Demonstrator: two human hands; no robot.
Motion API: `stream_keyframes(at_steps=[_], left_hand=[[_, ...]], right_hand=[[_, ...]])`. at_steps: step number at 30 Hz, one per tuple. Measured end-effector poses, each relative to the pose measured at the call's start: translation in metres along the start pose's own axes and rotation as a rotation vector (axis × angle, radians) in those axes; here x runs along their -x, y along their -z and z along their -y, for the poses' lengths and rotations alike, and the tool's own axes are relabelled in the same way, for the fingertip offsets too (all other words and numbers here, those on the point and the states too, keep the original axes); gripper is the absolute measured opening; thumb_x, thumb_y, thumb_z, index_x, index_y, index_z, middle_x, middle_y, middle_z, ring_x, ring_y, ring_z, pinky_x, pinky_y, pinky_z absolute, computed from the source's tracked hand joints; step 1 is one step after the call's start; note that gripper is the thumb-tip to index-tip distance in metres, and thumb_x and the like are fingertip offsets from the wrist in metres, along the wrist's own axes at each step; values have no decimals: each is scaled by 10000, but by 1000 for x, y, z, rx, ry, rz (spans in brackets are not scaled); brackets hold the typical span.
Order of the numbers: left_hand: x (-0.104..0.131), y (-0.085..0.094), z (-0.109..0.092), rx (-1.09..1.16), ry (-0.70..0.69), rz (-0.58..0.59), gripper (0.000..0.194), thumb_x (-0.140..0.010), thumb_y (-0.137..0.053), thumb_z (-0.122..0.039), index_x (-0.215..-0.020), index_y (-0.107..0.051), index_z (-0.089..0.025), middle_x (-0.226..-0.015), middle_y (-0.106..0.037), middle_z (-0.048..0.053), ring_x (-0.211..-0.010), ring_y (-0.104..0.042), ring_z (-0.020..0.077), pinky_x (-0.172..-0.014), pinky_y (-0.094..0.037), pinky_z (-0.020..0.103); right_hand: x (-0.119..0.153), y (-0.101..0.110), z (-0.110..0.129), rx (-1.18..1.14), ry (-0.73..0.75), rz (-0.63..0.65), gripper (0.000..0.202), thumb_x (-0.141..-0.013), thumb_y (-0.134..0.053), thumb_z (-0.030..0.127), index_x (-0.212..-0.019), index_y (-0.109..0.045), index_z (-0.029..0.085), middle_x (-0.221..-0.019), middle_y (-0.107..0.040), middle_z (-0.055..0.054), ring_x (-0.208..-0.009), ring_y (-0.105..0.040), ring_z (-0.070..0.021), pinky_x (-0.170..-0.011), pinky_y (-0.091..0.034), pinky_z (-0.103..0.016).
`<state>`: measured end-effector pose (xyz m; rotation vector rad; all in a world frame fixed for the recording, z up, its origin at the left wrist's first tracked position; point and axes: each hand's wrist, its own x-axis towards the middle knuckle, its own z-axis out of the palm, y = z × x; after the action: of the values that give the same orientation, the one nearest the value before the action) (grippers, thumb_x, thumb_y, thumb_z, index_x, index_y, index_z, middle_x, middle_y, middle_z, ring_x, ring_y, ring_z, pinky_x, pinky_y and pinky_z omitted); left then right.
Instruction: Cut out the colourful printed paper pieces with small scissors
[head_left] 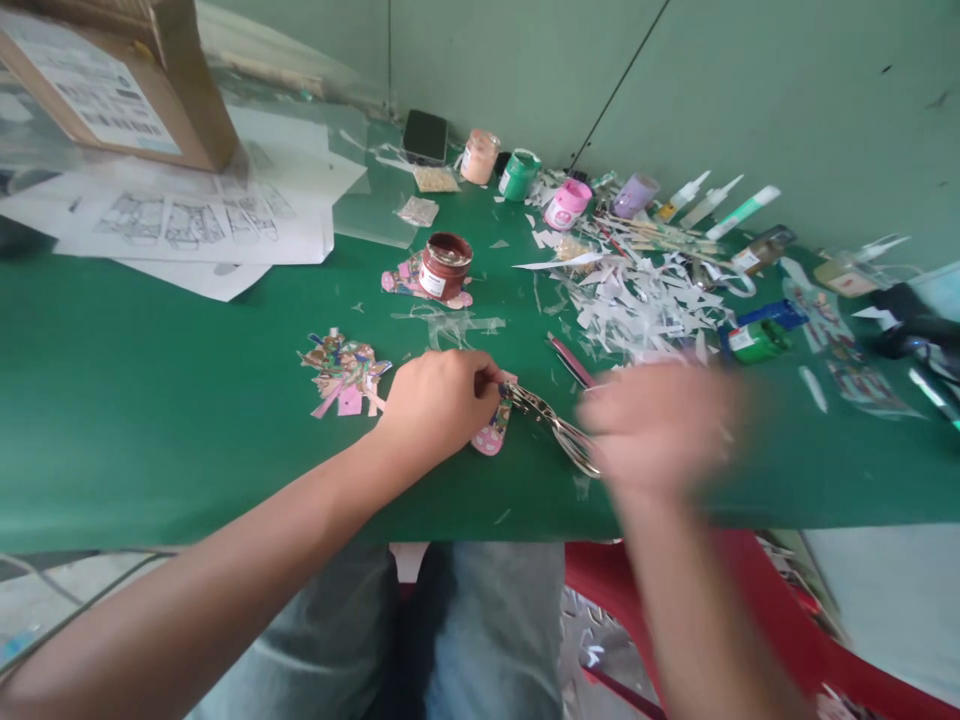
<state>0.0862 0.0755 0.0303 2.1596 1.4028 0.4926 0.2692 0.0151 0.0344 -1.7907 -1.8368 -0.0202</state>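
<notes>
My left hand (442, 400) is closed, its thumb and forefinger pinched by the upper end of a small patterned piece with a pink tip (489, 438). A bundle of thin metallic loops (574, 445) runs from those fingertips toward my right hand (652, 425). Motion smears my right hand, so its fingers and anything in them cannot be made out. Just above it lies a pink-edged tool (571, 360). Left of my left hand is a pile of colourful patterned scraps (345, 375).
A dark red jar (445, 266) stands on another patterned piece. White paper scraps (645, 305) spread at the right, below paint jars and glue bottles. A cardboard box (180, 90) and printed sheets (225, 215) occupy the back left of the green table (150, 400).
</notes>
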Motion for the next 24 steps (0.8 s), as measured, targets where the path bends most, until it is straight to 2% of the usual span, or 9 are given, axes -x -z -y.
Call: stream_keyframes(at_steps=[2,3,5,8,10,12,14,19,24], left_hand=[[0,0,0,23,-10,2,172,-771,-605,-200,-856,-743,-255,-798,-755,-8,-745,-681,211,-648,-469,290],[0,0,1,31,-15,5,164,-763,-607,-191,-854,-729,-251,-784,-748,-15,-729,-674,204,-631,-456,285],[-1,0,1,32,-24,0,154,-757,-601,-174,-855,-701,-239,-763,-735,-21,-704,-659,194,-601,-427,279],[-1,-1,1,40,-29,-27,133,-756,-598,-178,-852,-673,-232,-743,-715,-20,-678,-638,184,-574,-392,273],[-1,-1,1,59,-18,-31,119,-755,-594,-184,-843,-662,-229,-731,-705,-20,-657,-622,175,-562,-373,270],[-1,0,1,84,-12,-23,116,-755,-587,-180,-838,-653,-226,-728,-698,-22,-638,-608,164,-555,-360,267],[-1,0,1,108,-18,-19,120,-761,-580,-176,-847,-647,-224,-737,-696,-24,-625,-598,156,-551,-357,265],[-1,2,3,200,-26,-41,198,-774,-558,-148,-951,-619,-212,-760,-695,-21,-586,-570,136,-547,-362,259],[-3,3,10,412,-3,-156,223,-833,-582,-229,-1054,-568,-204,-837,-690,0,-614,-589,123,-592,-428,253]], right_hand=[[-2,0,8,-212,-38,-94,455,-1024,-332,383,-615,-438,215,-508,-350,53,-405,-362,-91,-409,-372,-240],[-2,3,12,-380,-69,-151,480,-1018,-309,377,-560,-314,234,-474,-221,68,-366,-257,-86,-374,-296,-241],[2,12,20,-610,-121,-198,488,-980,-389,382,-554,-194,246,-478,-135,76,-373,-198,-82,-379,-234,-250],[15,17,29,-376,-150,-37,435,-912,-520,437,-562,-357,235,-478,-314,54,-424,-342,-100,-436,-285,-259],[26,11,34,-97,-151,93,322,-869,-567,502,-714,-542,220,-586,-523,8,-507,-485,-137,-479,-328,-266],[35,1,39,73,-149,157,291,-834,-601,505,-861,-595,215,-748,-636,-38,-605,-575,-178,-513,-350,-274],[39,-9,43,144,-160,177,199,-819,-607,416,-828,-572,220,-784,-651,-46,-635,-596,-189,-529,-353,-280],[26,-15,42,155,-248,187,165,-734,-613,274,-710,-452,247,-569,-566,18,-496,-523,-171,-486,-288,-279],[9,-22,25,22,-24,78,83,-815,-526,218,-793,-452,250,-637,-592,15,-573,-584,-170,-549,-370,-268]])
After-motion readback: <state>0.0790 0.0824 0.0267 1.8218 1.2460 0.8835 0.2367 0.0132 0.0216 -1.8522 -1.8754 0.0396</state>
